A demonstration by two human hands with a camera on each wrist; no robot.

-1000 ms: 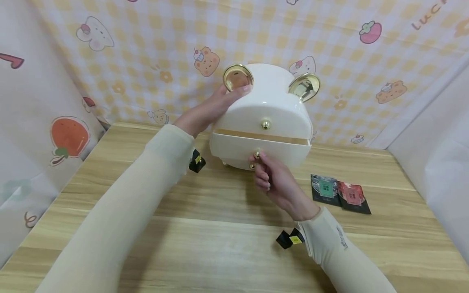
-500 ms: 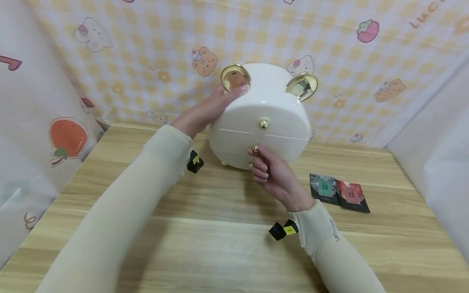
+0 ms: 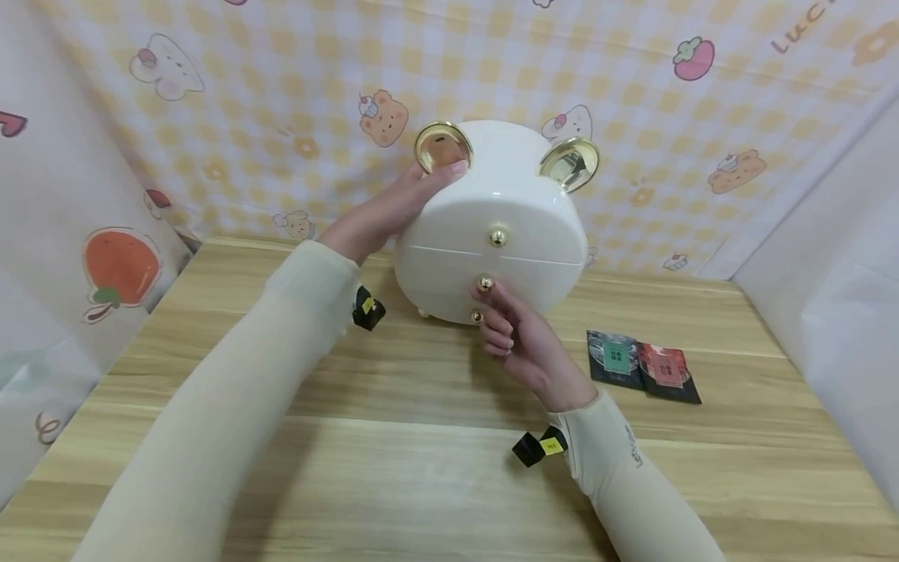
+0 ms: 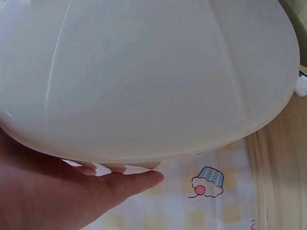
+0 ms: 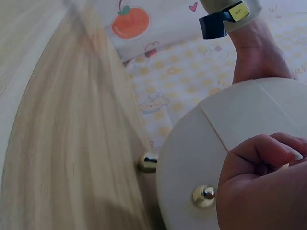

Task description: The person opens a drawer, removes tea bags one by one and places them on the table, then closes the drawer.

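Observation:
A white rounded box (image 3: 499, 211) with two gold ears stands on the wooden table, its lower drawer (image 3: 435, 277) flush with the front. My left hand (image 3: 403, 199) rests on the top left beside the gold ear (image 3: 444, 147), thumb laid along the white shell. In the left wrist view, that thumb (image 4: 129, 184) lies along the box's edge. My right hand (image 3: 523, 339) pinches the drawer's gold knob (image 3: 485, 282) between thumb and index finger, the other fingers curled below. In the right wrist view the hand hides this knob; a lower gold knob (image 5: 204, 196) shows.
Two dark packets lie right of the box, one with a green label (image 3: 615, 357), the other with a red one (image 3: 669, 371). Behind the box hangs a yellow checked cloth (image 3: 295, 94). An upper gold knob (image 3: 498, 237) sits above the drawer seam.
The lower drawer, partly pulled out one second ago, has slid back in as my right hand pushed its knob. My left hand stays on the box's top left.

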